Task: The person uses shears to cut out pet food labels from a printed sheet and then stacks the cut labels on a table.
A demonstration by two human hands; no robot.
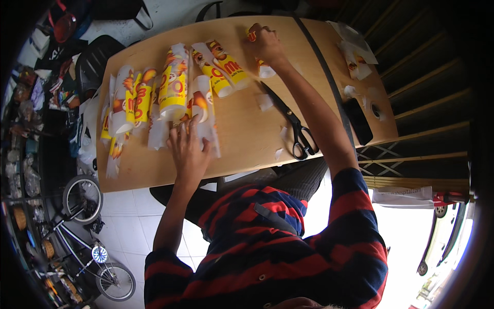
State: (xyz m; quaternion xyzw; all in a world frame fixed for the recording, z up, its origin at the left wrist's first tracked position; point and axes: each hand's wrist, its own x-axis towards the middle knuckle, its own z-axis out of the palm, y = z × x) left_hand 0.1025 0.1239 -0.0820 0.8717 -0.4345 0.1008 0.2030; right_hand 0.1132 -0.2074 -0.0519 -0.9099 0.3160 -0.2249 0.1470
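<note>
Rolled sheets printed in yellow, red and white lie in a row on the wooden table; one upright-lying roll [174, 85] is the largest, and a pair of yellow rolls [221, 67] is to its right. My left hand [189, 149] rests its spread fingertips on the near end of the middle rolls, gripping none. Out at the far side, my right hand [266, 45] is closed around a small yellow-and-red printed piece [251, 36], partly hidden by the fingers. Below that hand lies another printed scrap [265, 68]. Black-handled scissors [296, 123] lie nearer me, slightly open.
A dark strip [324, 64] crosses the table [242, 129] on the right. Beyond it are a black phone [358, 121], a tape roll [376, 109] and printed offcuts [355, 61]. Slatted bars [427, 103] border the right; a bicycle [85, 239] stands on the left floor.
</note>
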